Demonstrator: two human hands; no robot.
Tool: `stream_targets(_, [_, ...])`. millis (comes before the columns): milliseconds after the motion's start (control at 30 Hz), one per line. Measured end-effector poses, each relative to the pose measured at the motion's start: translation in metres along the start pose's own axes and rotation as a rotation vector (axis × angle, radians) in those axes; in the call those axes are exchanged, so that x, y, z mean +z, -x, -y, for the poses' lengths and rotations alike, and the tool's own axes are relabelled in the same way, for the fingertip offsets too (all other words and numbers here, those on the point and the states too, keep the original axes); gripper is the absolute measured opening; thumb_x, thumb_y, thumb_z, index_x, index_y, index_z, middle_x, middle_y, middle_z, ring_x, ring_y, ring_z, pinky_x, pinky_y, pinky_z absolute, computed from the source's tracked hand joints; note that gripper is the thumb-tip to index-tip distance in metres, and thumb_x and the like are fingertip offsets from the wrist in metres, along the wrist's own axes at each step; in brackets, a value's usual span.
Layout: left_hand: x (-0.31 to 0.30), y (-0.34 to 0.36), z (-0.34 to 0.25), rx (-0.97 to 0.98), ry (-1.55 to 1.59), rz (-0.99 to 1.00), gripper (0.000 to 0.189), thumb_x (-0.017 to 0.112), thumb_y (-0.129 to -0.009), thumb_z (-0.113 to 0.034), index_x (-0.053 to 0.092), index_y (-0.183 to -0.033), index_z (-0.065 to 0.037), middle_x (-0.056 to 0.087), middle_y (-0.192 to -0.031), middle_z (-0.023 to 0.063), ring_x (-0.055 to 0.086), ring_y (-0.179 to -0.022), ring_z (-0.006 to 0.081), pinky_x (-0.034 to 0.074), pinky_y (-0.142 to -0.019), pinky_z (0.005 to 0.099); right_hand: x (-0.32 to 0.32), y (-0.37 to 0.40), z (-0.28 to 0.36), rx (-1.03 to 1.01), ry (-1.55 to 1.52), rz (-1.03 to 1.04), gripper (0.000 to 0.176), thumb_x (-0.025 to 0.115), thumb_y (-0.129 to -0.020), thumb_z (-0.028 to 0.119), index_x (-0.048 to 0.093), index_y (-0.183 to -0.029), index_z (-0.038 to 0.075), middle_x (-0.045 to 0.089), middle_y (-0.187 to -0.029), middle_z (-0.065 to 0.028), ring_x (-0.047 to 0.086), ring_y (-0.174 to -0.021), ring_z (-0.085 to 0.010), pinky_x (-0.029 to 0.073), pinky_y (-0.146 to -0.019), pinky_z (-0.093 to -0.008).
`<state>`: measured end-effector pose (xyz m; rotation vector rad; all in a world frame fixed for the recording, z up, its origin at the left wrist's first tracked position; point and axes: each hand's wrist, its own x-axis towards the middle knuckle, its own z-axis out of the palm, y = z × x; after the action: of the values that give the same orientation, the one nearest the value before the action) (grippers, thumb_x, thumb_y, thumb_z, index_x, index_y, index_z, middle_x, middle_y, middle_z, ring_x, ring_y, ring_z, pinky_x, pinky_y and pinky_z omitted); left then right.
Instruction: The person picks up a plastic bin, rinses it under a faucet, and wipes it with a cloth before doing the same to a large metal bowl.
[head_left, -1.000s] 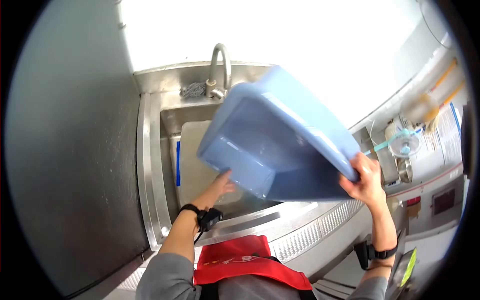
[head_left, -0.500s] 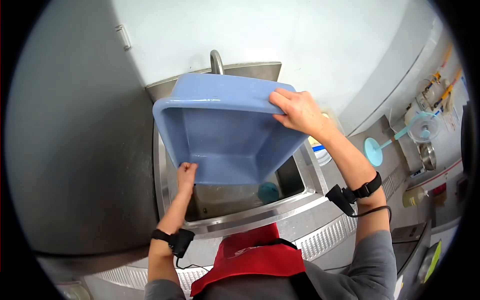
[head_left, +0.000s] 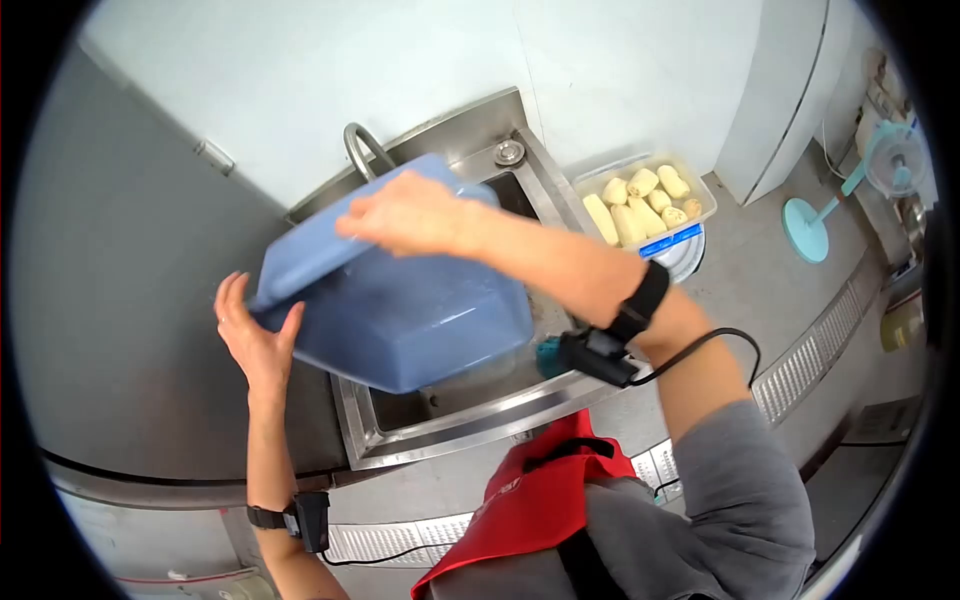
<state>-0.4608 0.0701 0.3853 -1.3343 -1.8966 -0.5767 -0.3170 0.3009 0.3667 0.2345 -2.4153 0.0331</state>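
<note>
A large blue plastic basin point(head_left: 400, 320) is held tilted over a steel sink point(head_left: 470, 395), its opening turned toward me. My right hand point(head_left: 395, 215) grips its upper rim, slightly blurred. At the basin's left corner, my left hand point(head_left: 258, 335) has the edge between its thumb and fingers. Below the basin, a round teal object point(head_left: 549, 357) lies in the sink, partly hidden by the basin and my right wrist device.
A curved faucet point(head_left: 362, 145) stands behind the sink. Right of it, a clear container point(head_left: 708, 205) holds several peeled pale pieces. A grey metal surface point(head_left: 150, 300) borders the left side. Further right are a light-blue stand point(head_left: 806, 230) and floor grating point(head_left: 805, 370).
The basin has turned and shifted left. My left hand has moved from its lower edge up to its left corner, and my right hand has moved left. The container of pale pieces has come into fuller view.
</note>
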Motion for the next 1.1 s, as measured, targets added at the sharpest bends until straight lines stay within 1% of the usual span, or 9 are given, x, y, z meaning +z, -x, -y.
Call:
stream_targets(100, [-0.001,-0.022,-0.028,0.331,-0.298,0.315,0.047,0.076,-0.06,-0.015,0.051,-0.098,-0.006,0.052,-0.105,0.0121,0.049,-0.103,0.0309,0.039,-0.081,0.0393,0.011,-0.01,0.024,-0.025,0.042,-0.008,0.018,0.061,-0.07,0.009,0.051,-0.085,0.009,0.058,-0.08,-0.0068,0.063,-0.068,-0.0243,0.051,-0.051,-0.0354])
stream_targets(167, [0.019,-0.014,-0.024,0.164,-0.113,0.383,0.031,0.072,-0.06,-0.009,0.048,-0.079,-0.006,0.055,-0.083,0.0142,0.055,-0.082,0.0334,0.042,-0.068,0.0416,0.022,-0.011,0.029,0.019,0.043,-0.063,0.014,0.062,-0.071,0.01,0.052,-0.081,0.01,0.057,-0.077,-0.0039,0.063,-0.075,-0.0217,0.051,-0.057,-0.0353])
stream_targets(367, [0.013,-0.025,-0.005,-0.069,-0.042,0.48,0.016,0.063,-0.065,-0.005,0.053,-0.078,-0.003,0.058,-0.072,0.0159,0.057,-0.07,0.0368,0.045,-0.063,0.0428,-0.014,0.027,0.006,0.1,0.069,-0.378,0.051,0.07,-0.07,0.032,0.052,-0.115,0.014,0.052,-0.111,-0.0112,0.047,-0.112,-0.0257,0.04,-0.09,-0.0429])
stream_targets(433, [0.002,-0.023,0.005,-0.23,-0.056,0.466,0.013,0.06,-0.066,-0.005,0.055,-0.078,-0.003,0.059,-0.072,0.0167,0.057,-0.071,0.0377,0.045,-0.064,0.0425,-0.001,0.063,-0.021,0.387,-0.097,-0.32,0.074,0.074,-0.066,0.036,0.042,-0.129,0.014,0.04,-0.129,-0.0158,0.04,-0.12,-0.0318,0.035,-0.098,-0.0441])
stream_targets(500, [-0.005,-0.019,0.025,-0.295,-0.066,0.416,0.015,0.061,-0.066,-0.004,0.057,-0.081,-0.002,0.057,-0.067,0.0172,0.057,-0.064,0.0341,0.045,-0.063,0.0391,0.038,0.113,-0.033,0.714,-0.532,-0.422,0.068,0.069,-0.071,0.037,0.042,-0.127,0.008,0.046,-0.12,-0.0179,0.046,-0.112,-0.0356,0.04,-0.093,-0.0422])
stream_targets(533, [-0.01,-0.018,0.033,-0.343,-0.021,0.412,0.016,0.061,-0.067,-0.004,0.058,-0.082,-0.001,0.056,-0.064,0.015,0.056,-0.06,0.0284,0.045,-0.061,0.0367,0.079,0.147,-0.044,0.9,-0.651,-0.289,0.061,0.067,-0.073,0.035,0.045,-0.123,0.006,0.047,-0.119,-0.0173,0.051,-0.106,-0.0347,0.043,-0.089,-0.0393])
stream_targets(600, [-0.02,-0.015,0.046,-0.42,0.054,0.406,0.016,0.061,-0.069,-0.004,0.059,-0.084,0.001,0.054,-0.06,0.0102,0.052,-0.057,0.018,0.044,-0.058,0.0322,0.145,0.225,-0.059,0.834,-0.498,0.109,0.039,0.065,-0.073,0.033,0.061,-0.097,0.003,0.06,-0.096,-0.0172,0.056,-0.097,-0.0337,0.046,-0.081,-0.0412])
stream_targets(667, [-0.034,-0.016,0.057,-0.504,0.096,0.459,0.017,0.061,-0.072,-0.005,0.06,-0.087,0.003,0.056,-0.062,0.005,0.05,-0.058,0.0107,0.043,-0.056,0.0291,0.171,0.263,-0.053,0.843,-0.462,0.799,0.045,0.069,-0.069,0.031,0.059,-0.103,0.003,0.061,-0.099,-0.017,0.06,-0.091,-0.0301,0.048,-0.079,-0.0384])
stream_targets(1100, [-0.033,-0.029,0.101,-0.93,0.353,0.618,0.009,0.061,-0.072,-0.008,0.054,-0.075,-0.003,0.047,-0.063,-0.003,0.043,-0.058,0.006,0.036,-0.055,0.0223,0.326,0.361,-0.01,0.759,-0.61,1.69,0.051,0.069,-0.069,0.031,0.06,-0.116,0.015,0.063,-0.111,-0.0072,0.058,-0.1,-0.0271,0.049,-0.079,-0.0432])
